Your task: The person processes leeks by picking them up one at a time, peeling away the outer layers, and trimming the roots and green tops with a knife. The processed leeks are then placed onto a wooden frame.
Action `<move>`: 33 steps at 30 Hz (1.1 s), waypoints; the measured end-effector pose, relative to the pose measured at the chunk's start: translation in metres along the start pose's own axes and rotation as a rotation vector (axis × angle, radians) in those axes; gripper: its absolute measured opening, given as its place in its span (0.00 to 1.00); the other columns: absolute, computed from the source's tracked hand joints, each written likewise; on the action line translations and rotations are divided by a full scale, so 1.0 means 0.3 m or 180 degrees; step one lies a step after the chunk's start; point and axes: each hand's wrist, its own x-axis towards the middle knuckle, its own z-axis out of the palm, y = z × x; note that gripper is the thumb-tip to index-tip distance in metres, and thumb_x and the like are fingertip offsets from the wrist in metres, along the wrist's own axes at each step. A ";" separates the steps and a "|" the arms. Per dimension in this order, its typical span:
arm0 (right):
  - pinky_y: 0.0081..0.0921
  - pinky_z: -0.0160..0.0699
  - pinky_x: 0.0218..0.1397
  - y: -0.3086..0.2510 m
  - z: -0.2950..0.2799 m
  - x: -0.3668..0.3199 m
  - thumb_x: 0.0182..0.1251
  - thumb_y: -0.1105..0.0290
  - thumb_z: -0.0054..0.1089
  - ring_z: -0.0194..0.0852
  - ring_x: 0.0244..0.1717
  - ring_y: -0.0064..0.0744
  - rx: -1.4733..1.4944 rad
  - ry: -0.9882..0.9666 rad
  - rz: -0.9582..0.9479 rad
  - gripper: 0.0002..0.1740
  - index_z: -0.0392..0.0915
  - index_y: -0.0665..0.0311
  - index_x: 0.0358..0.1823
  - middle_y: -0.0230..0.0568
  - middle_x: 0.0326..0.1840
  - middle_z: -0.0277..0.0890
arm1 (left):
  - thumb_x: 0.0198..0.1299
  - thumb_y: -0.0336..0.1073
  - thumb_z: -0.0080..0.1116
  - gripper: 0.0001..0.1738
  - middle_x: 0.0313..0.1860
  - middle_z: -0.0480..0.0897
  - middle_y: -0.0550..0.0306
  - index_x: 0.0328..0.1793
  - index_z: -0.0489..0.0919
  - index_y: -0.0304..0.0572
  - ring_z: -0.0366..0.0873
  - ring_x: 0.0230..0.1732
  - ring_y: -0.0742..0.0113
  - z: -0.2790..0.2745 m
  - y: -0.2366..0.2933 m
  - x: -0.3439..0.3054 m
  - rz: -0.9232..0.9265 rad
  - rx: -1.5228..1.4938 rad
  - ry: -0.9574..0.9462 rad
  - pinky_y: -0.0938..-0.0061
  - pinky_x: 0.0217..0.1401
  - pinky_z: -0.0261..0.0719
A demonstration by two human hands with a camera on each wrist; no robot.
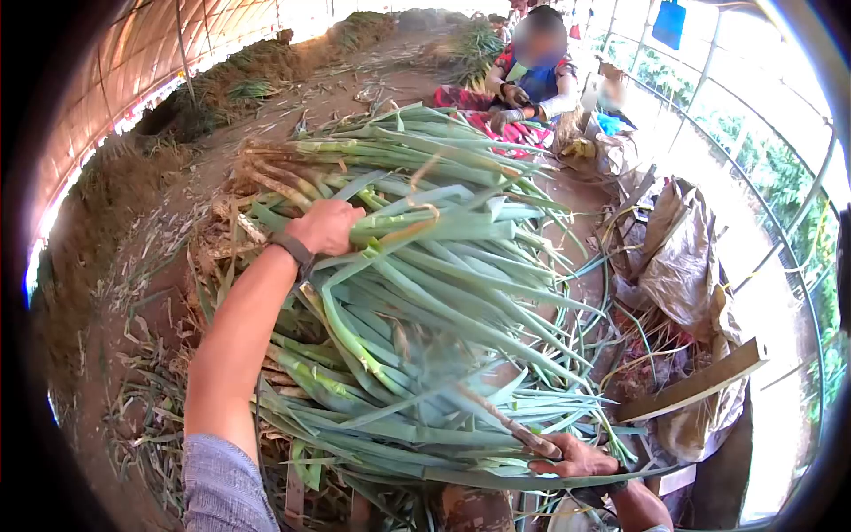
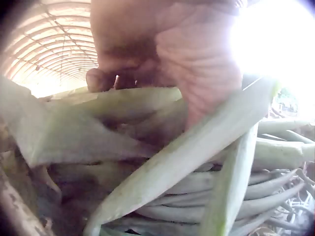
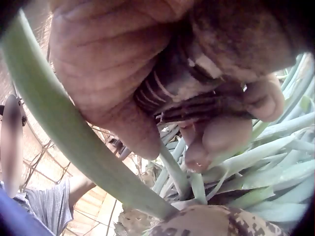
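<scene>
A large heap of green onions (image 1: 479, 266) lies across the middle of the head view, roots to the left and leaves to the right. My left hand (image 1: 328, 226) grips a bunch of them near the pale stem ends. In the left wrist view, the palm (image 2: 197, 64) presses down over broad leaves (image 2: 182, 157). My right hand (image 1: 572, 457) holds a slim brown wooden handle (image 1: 505, 417) at the heap's near right side; its far end is blurred over the leaves. Fingers (image 3: 226, 135) curl round the dark, ring-grooved handle (image 3: 157, 93) in the right wrist view.
Another person (image 1: 532, 80) sits beyond the heap. Crumpled sacks (image 1: 678, 257) and a wooden board (image 1: 691, 381) lie to the right, beside the metal frame. Dry trimmings (image 1: 142, 355) litter the ground at left. A camouflage-patterned knee (image 3: 211, 221) shows low in the right wrist view.
</scene>
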 end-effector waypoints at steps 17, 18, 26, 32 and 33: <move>0.23 0.69 0.37 -0.076 -0.169 -0.029 0.61 0.67 0.68 0.70 0.31 0.17 -0.0120 0.0786 0.0049 0.17 0.80 0.70 0.48 0.28 0.26 0.76 | 0.32 0.44 0.65 0.17 0.27 0.82 0.42 0.22 0.81 0.36 0.81 0.35 0.45 0.196 0.038 -0.044 0.0222 -0.0140 0.1248 0.60 0.49 0.76; 0.22 0.68 0.36 -0.073 -0.167 -0.042 0.61 0.67 0.68 0.69 0.30 0.16 -0.0220 0.0763 0.0023 0.17 0.80 0.69 0.48 0.27 0.26 0.75 | 0.33 0.44 0.64 0.16 0.28 0.82 0.42 0.22 0.81 0.36 0.81 0.36 0.46 0.197 0.058 -0.077 0.0201 -0.0207 0.1224 0.60 0.49 0.76; 0.23 0.67 0.35 -0.259 -0.051 -0.145 0.61 0.66 0.68 0.68 0.30 0.17 -0.0404 0.0622 -0.0191 0.17 0.80 0.70 0.47 0.29 0.25 0.72 | 0.35 0.33 0.62 0.17 0.27 0.79 0.53 0.37 0.78 0.41 0.78 0.36 0.53 0.309 0.386 -0.435 0.0858 -0.0334 0.0860 0.61 0.49 0.72; 0.26 0.69 0.35 -0.275 0.072 -0.205 0.60 0.65 0.67 0.67 0.30 0.20 -0.1331 0.0539 -0.0330 0.17 0.80 0.68 0.46 0.31 0.25 0.72 | 0.41 0.21 0.58 0.31 0.50 0.76 0.47 0.57 0.72 0.33 0.73 0.58 0.54 0.440 0.669 -0.760 0.1137 -0.0802 0.1013 0.53 0.70 0.63; 0.24 0.69 0.35 -0.263 0.087 -0.208 0.60 0.68 0.66 0.66 0.30 0.17 -0.1514 0.0532 -0.0554 0.15 0.80 0.67 0.46 0.28 0.24 0.72 | 0.43 0.20 0.57 0.33 0.56 0.75 0.45 0.62 0.71 0.32 0.71 0.63 0.53 0.438 0.682 -0.790 0.1058 -0.0678 0.1236 0.50 0.74 0.59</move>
